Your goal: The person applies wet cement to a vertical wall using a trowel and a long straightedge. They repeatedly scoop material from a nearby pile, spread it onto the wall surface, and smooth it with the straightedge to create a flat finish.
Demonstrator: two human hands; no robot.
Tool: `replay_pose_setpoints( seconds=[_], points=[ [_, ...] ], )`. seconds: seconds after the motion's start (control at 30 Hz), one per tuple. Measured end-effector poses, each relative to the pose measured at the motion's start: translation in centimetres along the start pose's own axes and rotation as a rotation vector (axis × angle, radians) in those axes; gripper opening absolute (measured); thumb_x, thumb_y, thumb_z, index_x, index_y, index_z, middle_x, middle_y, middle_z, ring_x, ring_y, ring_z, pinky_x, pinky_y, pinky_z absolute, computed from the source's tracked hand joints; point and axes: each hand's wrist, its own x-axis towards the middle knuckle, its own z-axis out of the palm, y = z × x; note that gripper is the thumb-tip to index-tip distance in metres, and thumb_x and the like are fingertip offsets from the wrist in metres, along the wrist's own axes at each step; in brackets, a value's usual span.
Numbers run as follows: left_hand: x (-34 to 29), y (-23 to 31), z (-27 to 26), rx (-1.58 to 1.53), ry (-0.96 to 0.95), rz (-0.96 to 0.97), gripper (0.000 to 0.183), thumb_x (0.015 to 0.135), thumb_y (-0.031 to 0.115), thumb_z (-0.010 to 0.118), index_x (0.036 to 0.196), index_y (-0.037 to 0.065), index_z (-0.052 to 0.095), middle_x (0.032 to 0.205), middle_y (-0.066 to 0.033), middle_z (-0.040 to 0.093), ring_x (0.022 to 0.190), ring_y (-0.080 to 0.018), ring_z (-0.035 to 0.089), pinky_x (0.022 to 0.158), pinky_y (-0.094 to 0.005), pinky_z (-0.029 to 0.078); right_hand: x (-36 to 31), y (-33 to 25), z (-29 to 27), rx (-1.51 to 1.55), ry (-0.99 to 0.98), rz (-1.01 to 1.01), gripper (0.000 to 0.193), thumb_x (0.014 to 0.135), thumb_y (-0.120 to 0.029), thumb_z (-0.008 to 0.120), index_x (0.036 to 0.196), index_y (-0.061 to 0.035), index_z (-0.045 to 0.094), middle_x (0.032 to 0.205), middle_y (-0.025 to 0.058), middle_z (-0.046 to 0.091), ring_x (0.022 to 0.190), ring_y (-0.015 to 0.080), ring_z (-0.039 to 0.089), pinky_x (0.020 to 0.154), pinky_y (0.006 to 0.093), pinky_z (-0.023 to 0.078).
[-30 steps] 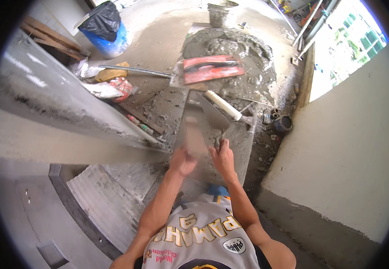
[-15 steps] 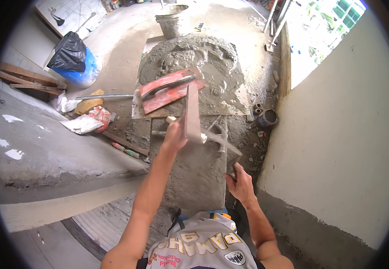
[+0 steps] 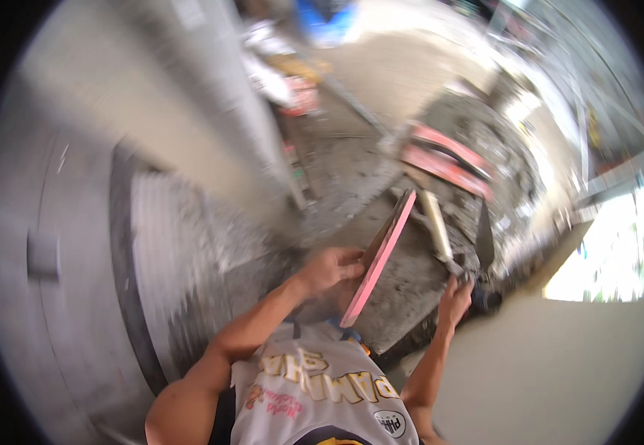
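Left arm: reaches in from the lower left, elbow bent, forearm slanting up and inward.
Left hand: fingers closed behind a pink-edged float; handle hidden from view.
Pink-edged float: tipped up on edge, leaning to the right at its top, above the near part of the mortar-smeared board.
Right arm: bent at the lower right, forearm rising steeply.
Right hand: wrapped around the grip of a trowel, well apart from the left.
Trowel: blade pointing away from the body, beyond the board's right side.
Lying beyond: pale-handled tool; red float with dark handle, at the wet mortar.
Jersey: grey; large yellow-outlined white lettering, inverted in view; small pink print at left, black-and-white badge at right.
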Motion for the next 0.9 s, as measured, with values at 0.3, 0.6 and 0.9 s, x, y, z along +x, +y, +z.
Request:
replay_pose_setpoints(
  seconds=[0.3,0.6,0.9],
  points=[
    [-19.3,-3.5,-10.9,0.029,0.623,-0.14,0.037,0.083,0.017,0.062,0.116,0.0,0.057,0.098,-0.0092,0.063,0.079,-0.0143,0.058,0.066,-0.029,0.048,-19.2,-11.8,10.4,-0.058,-0.889,-0.711,0.029,0.08,-0.016,0.063,0.1,0.0004,0.049,0.074,0.0234,0.06,0.067,0.044,0.057,0.055,0.047,0.045],
    [-23.1,-7.8,-22.6,0.318,0.725,0.353,0.052,0.082,0.018,0.064,0.127,0.001,0.047,0.117,-0.0138,0.058,0.109,-0.0249,0.054,0.093,-0.0357,0.042,-23.9,-14.7,19.5,0.383,-0.83,-0.241,0.029,0.085,-0.022,0.059,0.102,-0.0008,0.048,0.058,0.0025,0.049,0.05,0.0112,0.047,0.048,0.029,0.041],
    [-12.0,3.4,-27.0,0.295,0.854,0.877,0.032,0.084,0.017,0.066,0.11,-0.001,0.056,0.081,-0.0014,0.061,0.069,-0.0085,0.053,0.064,-0.0227,0.044,-17.4,-21.0,24.7,0.341,-0.609,-0.482,0.035,0.091,-0.032,0.046,0.086,0.0012,0.055,0.061,0.0134,0.055,0.056,0.0255,0.056,0.058,0.0349,0.045]
  ],
)
